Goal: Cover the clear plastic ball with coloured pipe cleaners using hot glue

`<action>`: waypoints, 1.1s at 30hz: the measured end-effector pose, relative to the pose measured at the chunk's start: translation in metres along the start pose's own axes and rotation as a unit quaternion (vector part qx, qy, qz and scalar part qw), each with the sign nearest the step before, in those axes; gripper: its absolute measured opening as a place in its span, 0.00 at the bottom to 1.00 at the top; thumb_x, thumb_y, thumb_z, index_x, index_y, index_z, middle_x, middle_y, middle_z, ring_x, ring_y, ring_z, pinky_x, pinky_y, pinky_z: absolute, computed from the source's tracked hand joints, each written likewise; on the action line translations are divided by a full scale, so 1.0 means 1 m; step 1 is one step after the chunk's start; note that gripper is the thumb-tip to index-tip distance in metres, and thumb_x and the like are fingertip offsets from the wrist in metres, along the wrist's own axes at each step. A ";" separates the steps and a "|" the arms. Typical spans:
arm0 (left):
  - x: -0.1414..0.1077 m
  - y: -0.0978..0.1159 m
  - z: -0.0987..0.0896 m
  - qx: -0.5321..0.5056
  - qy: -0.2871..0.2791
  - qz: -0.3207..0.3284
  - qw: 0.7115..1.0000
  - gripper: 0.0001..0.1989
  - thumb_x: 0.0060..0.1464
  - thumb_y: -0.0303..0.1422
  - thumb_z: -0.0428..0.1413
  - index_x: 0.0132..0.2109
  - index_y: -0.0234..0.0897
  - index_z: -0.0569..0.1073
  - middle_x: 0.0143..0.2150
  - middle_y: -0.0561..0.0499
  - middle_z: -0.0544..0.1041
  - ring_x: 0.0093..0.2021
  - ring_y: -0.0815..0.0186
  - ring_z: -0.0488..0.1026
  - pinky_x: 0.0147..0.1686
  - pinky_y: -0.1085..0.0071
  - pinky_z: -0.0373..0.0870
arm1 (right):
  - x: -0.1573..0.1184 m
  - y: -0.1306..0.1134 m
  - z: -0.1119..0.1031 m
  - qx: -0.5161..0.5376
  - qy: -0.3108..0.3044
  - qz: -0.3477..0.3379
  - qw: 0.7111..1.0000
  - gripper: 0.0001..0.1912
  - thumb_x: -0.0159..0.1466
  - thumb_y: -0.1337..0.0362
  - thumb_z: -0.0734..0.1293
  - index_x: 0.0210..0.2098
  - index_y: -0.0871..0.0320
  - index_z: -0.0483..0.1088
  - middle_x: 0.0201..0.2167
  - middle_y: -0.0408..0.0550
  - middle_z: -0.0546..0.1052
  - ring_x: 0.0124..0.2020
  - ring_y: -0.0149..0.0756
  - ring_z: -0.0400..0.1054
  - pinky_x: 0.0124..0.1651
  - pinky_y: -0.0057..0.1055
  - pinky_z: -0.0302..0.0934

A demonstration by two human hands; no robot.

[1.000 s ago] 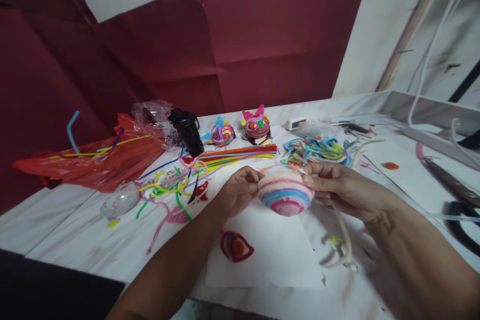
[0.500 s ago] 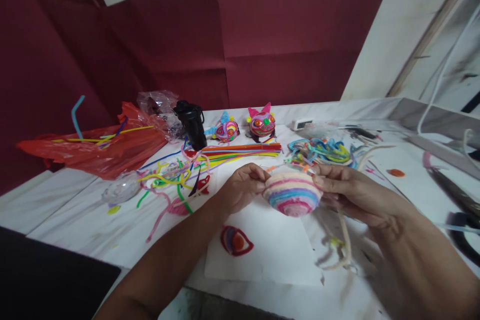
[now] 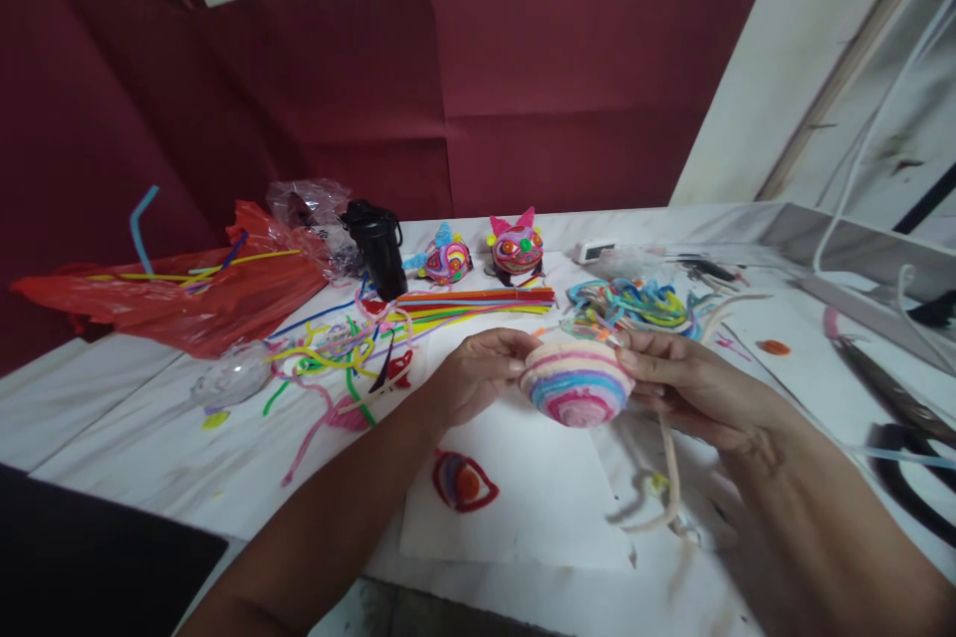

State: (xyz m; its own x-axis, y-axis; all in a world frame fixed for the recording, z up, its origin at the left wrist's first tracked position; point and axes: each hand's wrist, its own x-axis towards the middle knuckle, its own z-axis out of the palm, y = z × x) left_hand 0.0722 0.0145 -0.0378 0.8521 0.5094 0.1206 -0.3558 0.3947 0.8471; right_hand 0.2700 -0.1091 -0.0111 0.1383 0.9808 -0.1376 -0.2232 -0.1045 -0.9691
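Note:
Both hands hold a striped dome of coiled pipe cleaners (image 3: 575, 383) above a white sheet of paper (image 3: 538, 498). My left hand (image 3: 474, 373) pinches its left rim with the fingertips. My right hand (image 3: 683, 383) grips its right side, and a cream pipe cleaner (image 3: 667, 478) hangs down from under that hand. The dome shows pink, blue, purple and cream rings. A red eye-shaped piece (image 3: 463, 481) lies on the paper below the left hand.
Two finished pipe-cleaner animal heads (image 3: 515, 247) stand at the back beside a black container (image 3: 377, 249). Straight pipe cleaners (image 3: 478, 301) and tangled ones (image 3: 634, 304) lie behind the hands. A red plastic bag (image 3: 186, 299) lies left; scissors (image 3: 896, 398) at right.
The hands and the dome stay together with almost no shift; the view has swung slightly, and the dome has tipped a little so its pink centre faces the camera more.

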 end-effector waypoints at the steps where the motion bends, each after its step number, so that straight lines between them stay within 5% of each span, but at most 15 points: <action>1: 0.000 0.000 0.000 0.002 -0.003 0.001 1.000 0.11 0.39 0.25 0.65 0.35 0.34 0.80 0.33 0.49 0.78 0.34 0.66 0.72 0.36 0.70 0.66 | 0.000 0.000 0.000 0.000 -0.001 0.000 1.000 0.23 0.42 0.51 0.80 0.19 0.58 0.66 0.16 0.37 0.58 0.19 0.23 0.42 0.22 0.28 0.32; 10: -0.001 0.003 -0.002 0.027 -0.003 -0.011 1.000 0.16 0.42 0.26 0.64 0.42 0.39 0.80 0.43 0.47 0.78 0.39 0.64 0.72 0.40 0.69 0.64 | 0.001 0.002 -0.002 0.027 -0.015 0.018 0.999 0.24 0.44 0.52 0.80 0.20 0.58 0.65 0.16 0.36 0.56 0.18 0.21 0.40 0.22 0.27 0.30; 18: -0.001 0.005 0.002 0.117 0.020 0.046 0.992 0.11 0.40 0.27 0.63 0.36 0.40 0.83 0.53 0.47 0.73 0.60 0.53 0.63 0.52 0.64 0.61 | 0.006 0.008 -0.007 0.045 -0.008 0.013 0.999 0.25 0.42 0.53 0.81 0.20 0.59 0.65 0.16 0.34 0.56 0.17 0.19 0.41 0.20 0.24 0.29; 26: 0.000 0.000 -0.004 0.048 0.021 -0.003 0.999 0.12 0.40 0.27 0.66 0.37 0.38 0.82 0.43 0.47 0.77 0.43 0.62 0.71 0.42 0.67 0.64 | 0.005 0.008 -0.006 0.056 -0.015 0.013 0.998 0.24 0.43 0.53 0.81 0.19 0.59 0.65 0.14 0.34 0.57 0.16 0.18 0.42 0.20 0.24 0.30; 33: 0.000 0.001 -0.002 0.045 0.033 -0.005 0.998 0.11 0.39 0.26 0.66 0.35 0.37 0.82 0.43 0.48 0.78 0.41 0.64 0.71 0.41 0.69 0.63 | 0.005 0.010 -0.007 0.074 -0.016 0.006 0.997 0.21 0.43 0.55 0.81 0.21 0.60 0.68 0.15 0.35 0.58 0.17 0.19 0.44 0.20 0.24 0.31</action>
State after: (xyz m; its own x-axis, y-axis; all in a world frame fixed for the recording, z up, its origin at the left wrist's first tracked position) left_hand 0.0708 0.0162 -0.0377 0.8274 0.5559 0.0798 -0.3088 0.3317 0.8914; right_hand 0.2757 -0.1063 -0.0232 0.1044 0.9845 -0.1407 -0.3647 -0.0938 -0.9264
